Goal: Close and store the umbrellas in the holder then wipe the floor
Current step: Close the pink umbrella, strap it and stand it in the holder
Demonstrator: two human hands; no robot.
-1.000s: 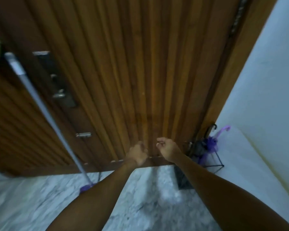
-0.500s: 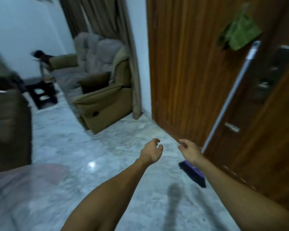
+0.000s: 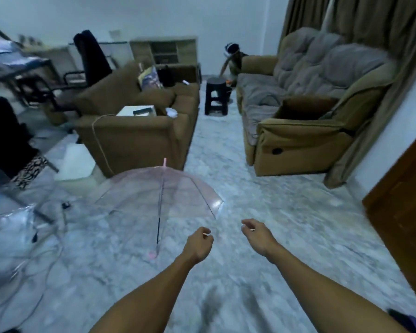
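An open transparent pink umbrella [image 3: 168, 191] lies on the marble floor [image 3: 286, 224] ahead of me, its pink handle [image 3: 152, 255] pointing toward me. A second open clear umbrella [image 3: 15, 239] lies at the left edge. My left hand [image 3: 199, 243] hovers just right of the pink handle, fingers curled loosely with nothing in them. My right hand [image 3: 256, 233] is further right, fingers loosely curled and empty. The umbrella holder is out of sight.
A brown armchair [image 3: 135, 131] stands behind the pink umbrella and a brown sofa [image 3: 305, 111] at the right. A wooden door [image 3: 404, 203] fills the right edge. A black stool [image 3: 216, 96] and a person [image 3: 232, 60] are at the far back. Chairs and clutter crowd the left.
My view has swung left from the wooden door and mop to the living room. The umbrellas on the floor have come into sight. Both hands stay empty in front of me.
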